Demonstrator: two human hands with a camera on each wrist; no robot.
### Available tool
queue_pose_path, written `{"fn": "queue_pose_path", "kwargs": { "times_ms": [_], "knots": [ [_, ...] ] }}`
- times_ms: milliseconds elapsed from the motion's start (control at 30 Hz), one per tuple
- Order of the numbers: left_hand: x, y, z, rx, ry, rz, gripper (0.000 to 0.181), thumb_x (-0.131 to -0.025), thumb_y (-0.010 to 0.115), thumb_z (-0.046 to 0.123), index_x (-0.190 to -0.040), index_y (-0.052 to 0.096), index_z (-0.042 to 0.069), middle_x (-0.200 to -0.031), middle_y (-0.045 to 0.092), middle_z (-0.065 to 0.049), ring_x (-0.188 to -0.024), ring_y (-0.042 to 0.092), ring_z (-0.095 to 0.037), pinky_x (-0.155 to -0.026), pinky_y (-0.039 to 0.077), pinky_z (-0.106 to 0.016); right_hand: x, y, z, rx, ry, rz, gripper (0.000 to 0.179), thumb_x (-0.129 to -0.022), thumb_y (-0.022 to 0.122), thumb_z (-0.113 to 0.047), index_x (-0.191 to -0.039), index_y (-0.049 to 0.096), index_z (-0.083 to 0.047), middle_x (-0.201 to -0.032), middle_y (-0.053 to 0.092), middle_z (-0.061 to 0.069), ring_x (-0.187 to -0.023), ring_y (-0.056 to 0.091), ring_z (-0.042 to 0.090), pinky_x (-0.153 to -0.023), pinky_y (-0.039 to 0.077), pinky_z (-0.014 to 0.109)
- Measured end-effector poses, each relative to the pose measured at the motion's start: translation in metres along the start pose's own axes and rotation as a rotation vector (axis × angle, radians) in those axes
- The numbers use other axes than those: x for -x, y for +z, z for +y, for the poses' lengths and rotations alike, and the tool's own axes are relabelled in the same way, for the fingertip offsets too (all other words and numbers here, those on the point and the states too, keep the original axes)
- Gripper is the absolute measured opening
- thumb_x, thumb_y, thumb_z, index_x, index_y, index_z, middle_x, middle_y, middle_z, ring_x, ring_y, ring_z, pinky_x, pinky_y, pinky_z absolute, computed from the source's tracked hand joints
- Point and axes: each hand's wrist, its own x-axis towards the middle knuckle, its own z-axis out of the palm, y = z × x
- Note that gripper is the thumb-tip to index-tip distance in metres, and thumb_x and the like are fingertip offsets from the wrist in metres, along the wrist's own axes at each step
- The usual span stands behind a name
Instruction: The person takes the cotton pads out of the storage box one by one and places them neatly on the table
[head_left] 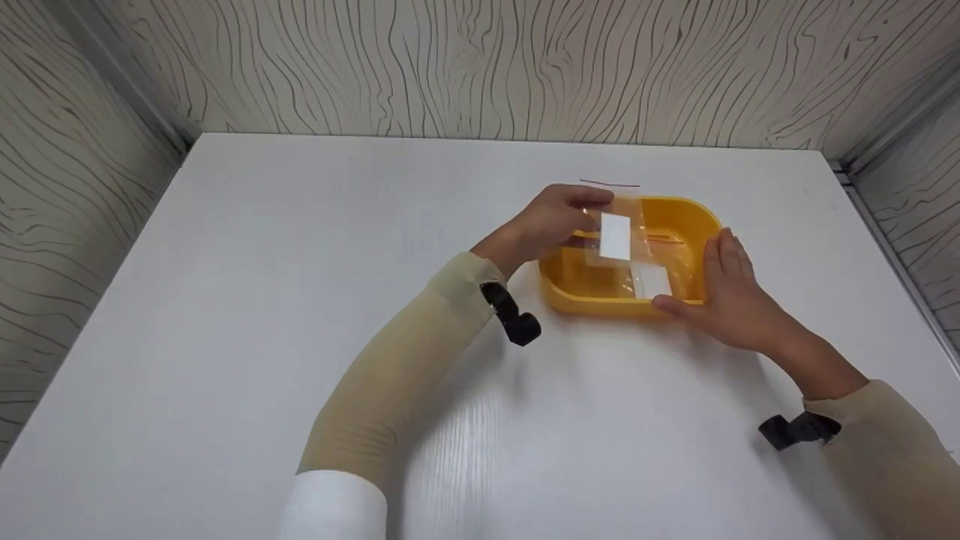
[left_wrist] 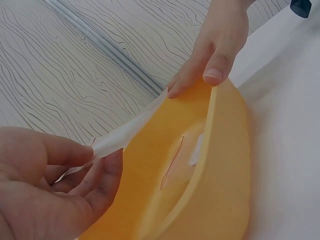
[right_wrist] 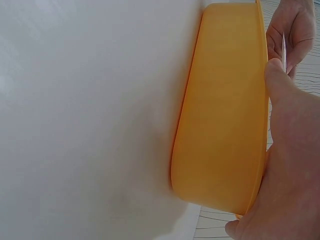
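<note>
My left hand (head_left: 551,217) pinches a clear zip bag (head_left: 637,214) near its left edge, between thumb and fingers. A white rectangular label (head_left: 615,237) shows on the bag, and a thin red line runs along its top. The bag hangs over a yellow plastic tub (head_left: 600,306); the left wrist view shows it nearly edge-on, above the opening. Inside the tub lies another clear bag (left_wrist: 172,162) with a red zip line and a white label (head_left: 655,282). My right hand (head_left: 731,296) rests against the tub's right end, fingers straight along the side and thumb on the front rim.
The tub stands on a white table (head_left: 300,240), right of its middle. Panels with a wood-grain pattern (head_left: 450,67) rise behind and at both sides. Black wrist cameras (head_left: 514,315) are strapped over the beige sleeves (head_left: 405,367).
</note>
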Motion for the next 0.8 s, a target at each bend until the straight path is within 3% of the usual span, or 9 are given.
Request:
{"fn": "queue_pose_path", "kwargs": {
  "times_ms": [800],
  "knots": [
    [0.027, -0.049, -0.008, -0.010, 0.024, -0.019, 0.048, -0.097, 0.057, -0.008, -0.143, 0.058, 0.009, -0.135, 0.060, 0.000, -0.105, 0.062, -0.017, -0.088, 0.058, -0.027, 0.001, -0.001, 0.002, 0.000, -0.012, -0.011, 0.129, -0.092, 0.060, -0.068, -0.149, -0.022, 0.013, -0.157, -0.036, 0.028, -0.147, -0.027, 0.048, -0.116, 0.010, 0.071]
  ]
}}
